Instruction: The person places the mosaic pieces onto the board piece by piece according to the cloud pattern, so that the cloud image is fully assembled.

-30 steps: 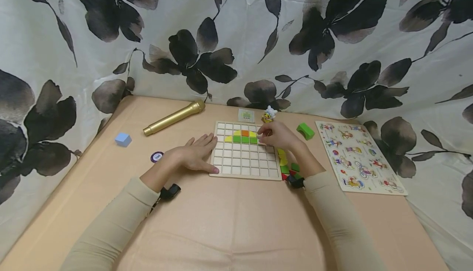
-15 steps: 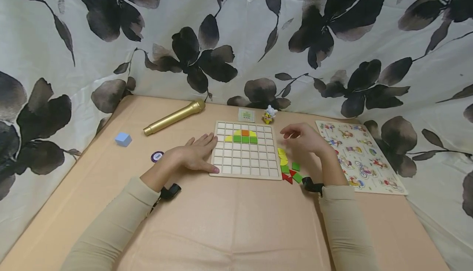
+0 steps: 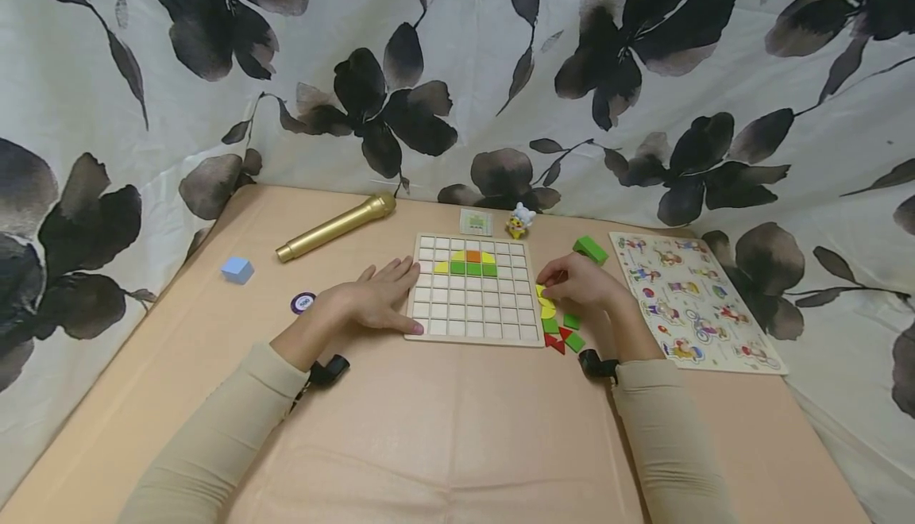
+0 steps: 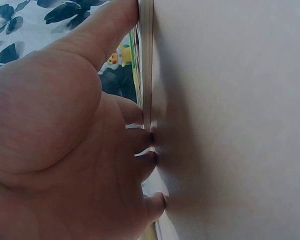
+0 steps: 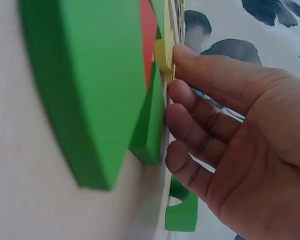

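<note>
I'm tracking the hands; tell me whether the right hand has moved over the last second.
Yes. The right hand has left the grid board and come down on the loose yellow piece beside the board's right edge.

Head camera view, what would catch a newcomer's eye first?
The wooden grid board at the table's centre, with orange, yellow and green tiles in its upper rows. The left hand rests against its left edge, while the right hand touches loose yellow pieces just right of it.

No legible text on any object in view.
</note>
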Available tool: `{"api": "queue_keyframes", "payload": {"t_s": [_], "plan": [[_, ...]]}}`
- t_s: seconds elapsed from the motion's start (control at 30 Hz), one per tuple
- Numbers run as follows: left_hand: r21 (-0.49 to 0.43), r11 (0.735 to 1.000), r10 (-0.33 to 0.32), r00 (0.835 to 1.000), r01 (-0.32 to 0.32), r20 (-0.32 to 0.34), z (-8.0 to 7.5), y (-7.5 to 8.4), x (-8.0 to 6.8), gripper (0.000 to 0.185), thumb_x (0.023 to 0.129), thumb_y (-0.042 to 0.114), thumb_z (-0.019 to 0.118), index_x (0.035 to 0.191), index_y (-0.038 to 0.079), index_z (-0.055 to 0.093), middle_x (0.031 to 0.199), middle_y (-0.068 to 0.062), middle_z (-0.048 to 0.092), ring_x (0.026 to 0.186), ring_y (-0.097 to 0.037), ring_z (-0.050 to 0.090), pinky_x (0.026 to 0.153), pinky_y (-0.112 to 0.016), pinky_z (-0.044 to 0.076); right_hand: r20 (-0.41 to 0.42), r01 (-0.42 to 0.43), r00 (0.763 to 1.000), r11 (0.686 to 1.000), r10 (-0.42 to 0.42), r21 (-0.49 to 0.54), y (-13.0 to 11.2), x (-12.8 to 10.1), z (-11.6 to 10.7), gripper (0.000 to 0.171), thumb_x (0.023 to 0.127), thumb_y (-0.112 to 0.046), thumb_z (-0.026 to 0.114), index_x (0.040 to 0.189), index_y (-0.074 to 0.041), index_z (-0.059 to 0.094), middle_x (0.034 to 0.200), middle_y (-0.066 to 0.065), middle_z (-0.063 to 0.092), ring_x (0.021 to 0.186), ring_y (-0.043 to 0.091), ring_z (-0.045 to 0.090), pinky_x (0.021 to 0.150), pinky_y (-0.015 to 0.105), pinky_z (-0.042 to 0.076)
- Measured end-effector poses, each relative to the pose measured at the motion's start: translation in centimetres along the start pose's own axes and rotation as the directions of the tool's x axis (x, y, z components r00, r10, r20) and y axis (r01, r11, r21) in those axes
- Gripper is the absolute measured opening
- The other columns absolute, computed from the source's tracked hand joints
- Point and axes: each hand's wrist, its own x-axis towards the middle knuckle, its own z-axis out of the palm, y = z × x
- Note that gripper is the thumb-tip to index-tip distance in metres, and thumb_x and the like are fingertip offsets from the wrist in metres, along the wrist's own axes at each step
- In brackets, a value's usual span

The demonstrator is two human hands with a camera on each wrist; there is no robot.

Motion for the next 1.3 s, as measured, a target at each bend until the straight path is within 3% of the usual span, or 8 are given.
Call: {"api": "queue_keyframes", "payload": {"t_s": [0.13,0.5,0.77,0.97,1.13,1.3], "plan": [[-0.005,1.0,0.003,1.0,-0.003,0.001,0.0,-0.2,0.1,0.115,0.093,0.065,0.066,0.166,0.002,0.002,0.175,-0.019,-0.005,0.162,-0.038,-0.005,0.129,-0.064,-0.001,-0.001,-0.017,1.0,1.0,0.017,0.015,-0.3,0.1,0.2,0.014,0.092,-0.006,0.076,0.106,-0.005,0.077,0.096,0.01,0.07,0.088,0.025,0.055,0.073,0.029,0.047],[-0.064,0.997,0.035,0.999,-0.035,-0.004,0.2,-0.7,0.3,0.122,0.089,0.07,0.067,0.167,0.002,0.003,0.175,-0.021,-0.007,0.162,-0.04,-0.008,0.127,-0.067,-0.005,-0.027,0.043,0.999,0.998,-0.042,0.055,-0.6,-0.1,0.4,0.011,0.091,0.001,0.076,0.101,0.0,0.072,0.091,0.012,0.065,0.085,0.025,0.056,0.069,0.024,0.046],[-0.035,0.999,0.006,1.0,-0.006,-0.007,0.7,-0.9,0.7,0.118,0.091,0.068,0.067,0.167,0.007,0.001,0.175,-0.014,-0.008,0.163,-0.033,-0.009,0.129,-0.063,-0.004,-0.149,0.015,0.989,0.996,-0.002,0.088,-1.1,-0.3,0.1,0.016,0.098,-0.007,0.069,0.113,-0.007,0.076,0.101,0.012,0.068,0.094,0.028,0.057,0.083,0.033,0.049],[-0.034,0.999,-0.008,1.0,0.007,-0.011,1.2,-1.4,1.1,0.119,0.09,0.07,0.066,0.167,0.011,-0.002,0.175,-0.01,-0.011,0.163,-0.029,-0.012,0.129,-0.06,-0.006,-0.247,0.079,0.968,0.989,-0.047,0.121,-2.4,0.5,0.2,0.02,0.097,-0.007,0.071,0.117,-0.005,0.078,0.107,0.013,0.074,0.093,0.027,0.062,0.081,0.026,0.052],[-0.052,0.999,0.002,1.0,-0.003,-0.017,1.2,-1.6,1.1,0.122,0.088,0.072,0.066,0.167,0.007,0.0,0.175,-0.013,-0.009,0.163,-0.031,-0.01,0.129,-0.062,-0.004,-0.292,0.041,0.956,0.981,0.017,0.189,-4.3,1.6,0.9,0.022,0.098,-0.01,0.072,0.119,-0.006,0.077,0.113,0.011,0.074,0.097,0.025,0.064,0.083,0.026,0.053],[-0.043,0.999,0.003,1.0,-0.003,-0.012,1.2,-1.6,1.2,0.125,0.086,0.077,0.065,0.167,0.007,0.001,0.175,-0.013,-0.009,0.163,-0.031,-0.01,0.129,-0.062,-0.004,-0.257,0.016,0.965,0.968,0.05,0.249,-5.5,2.7,2.1,0.023,0.098,-0.01,0.072,0.121,-0.006,0.077,0.117,0.01,0.071,0.102,0.026,0.062,0.086,0.032,0.054]]}}
